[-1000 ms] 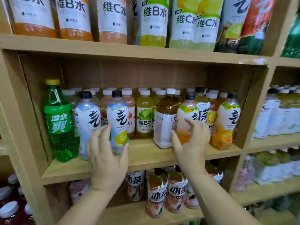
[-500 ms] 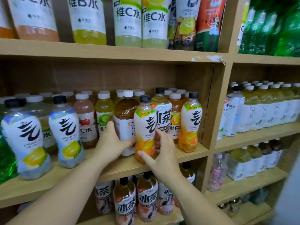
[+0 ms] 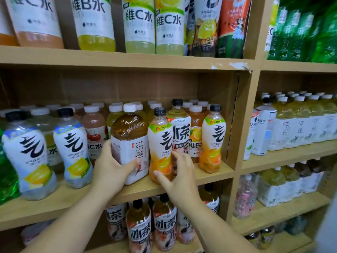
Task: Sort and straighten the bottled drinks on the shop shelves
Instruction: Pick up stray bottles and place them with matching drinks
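My left hand (image 3: 111, 172) and right hand (image 3: 179, 177) are both bare from fingertips to wrist. My left forearm (image 3: 73, 220) and right forearm (image 3: 215, 227) are bare as well, uncovered all the way down to the bottom edge of the view, where they pass out of sight. Both arms are slender and smooth, narrowing at the wrists, and my fingers are slim. My nails are too blurred to describe. Whatever I wear above the elbows lies outside the view.
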### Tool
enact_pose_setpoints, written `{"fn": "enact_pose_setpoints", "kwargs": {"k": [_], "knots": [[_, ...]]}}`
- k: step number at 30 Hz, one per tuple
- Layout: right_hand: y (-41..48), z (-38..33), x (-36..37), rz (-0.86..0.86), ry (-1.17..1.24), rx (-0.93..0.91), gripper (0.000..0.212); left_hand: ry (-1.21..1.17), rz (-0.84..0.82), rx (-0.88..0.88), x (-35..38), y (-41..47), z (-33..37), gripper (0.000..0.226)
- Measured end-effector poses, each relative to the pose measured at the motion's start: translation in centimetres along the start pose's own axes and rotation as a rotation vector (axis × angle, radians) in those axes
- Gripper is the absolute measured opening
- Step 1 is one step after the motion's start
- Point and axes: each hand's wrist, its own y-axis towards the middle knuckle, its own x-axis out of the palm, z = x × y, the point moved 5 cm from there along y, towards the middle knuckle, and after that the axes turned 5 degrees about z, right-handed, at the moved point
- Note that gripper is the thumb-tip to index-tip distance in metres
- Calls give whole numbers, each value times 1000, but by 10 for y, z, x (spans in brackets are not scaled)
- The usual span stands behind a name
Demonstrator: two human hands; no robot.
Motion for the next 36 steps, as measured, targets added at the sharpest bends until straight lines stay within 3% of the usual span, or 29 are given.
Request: {"fn": "enact_pose_setpoints", "kwargs": {"k": [7, 11, 17, 19, 23, 27, 31, 36], "knots": [[-3, -12, -6, 4, 40, 47, 73, -149, -82, 82, -51, -29, 24, 75], [-10, -45, -35, 116, 230, 72, 59, -230, -219, 110, -62, -49, 45, 73], [-32, -91, -66, -174, 586, 55, 73, -353, -425, 111, -44, -76, 68, 74], [-40, -85, -83, -159, 599, 98, 76, -367, -486, 119, -28, -89, 76, 75], [-54, -57, -127, -124, 567, 148, 60, -395, -604, 112, 13, -114, 96, 79], [-61, -18, -175, -76, 640, 195, 71, -411, -695, 105, 65, -142, 126, 81], [-63, 31, -236, -43, 709, 224, 46, -441, -752, 77, 136, -178, 165, 78], [-46, 88, -326, 24, 737, 259, 51, -529, -749, 50, 226, -214, 227, 77]]}}
